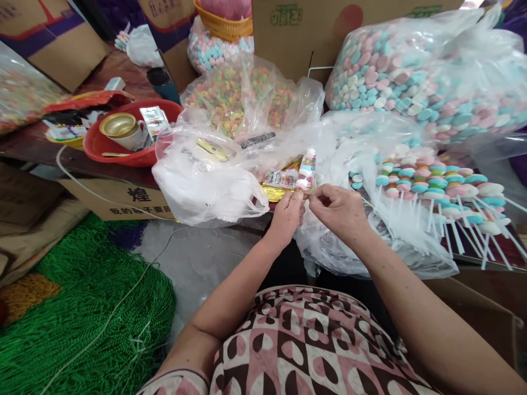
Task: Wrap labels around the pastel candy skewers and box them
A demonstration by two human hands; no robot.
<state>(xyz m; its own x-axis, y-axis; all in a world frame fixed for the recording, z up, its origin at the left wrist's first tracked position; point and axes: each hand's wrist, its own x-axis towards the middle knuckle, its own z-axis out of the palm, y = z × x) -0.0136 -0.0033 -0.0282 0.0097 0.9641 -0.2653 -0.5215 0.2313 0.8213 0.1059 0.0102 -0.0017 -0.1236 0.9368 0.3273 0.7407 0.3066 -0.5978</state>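
Pinched in my left hand [288, 211] is the lower end of a marshmallow skewer [307, 167] in clear wrapping, its pink, white and blue pieces pointing up and away. My right hand [337, 207] is closed beside it, thumb and fingertips together at the skewer's base. A thin gold twist tie seems to run between the fingertips, mostly hidden by them. Just beyond my left hand lies a bundle of gold twist ties [275, 193], next to a printed packet [282, 179]. To the right, several finished-looking marshmallow skewers [436, 181] with white sticks are heaped on plastic.
Clear bags of gummy candy [242, 96] and marshmallows [382, 77] stand behind. A white plastic bag [206, 186] lies left of my hands, with a red basin [123, 156] farther left. Green cords [102, 307] cover the lower left. A cardboard box [304, 33] closes the back.
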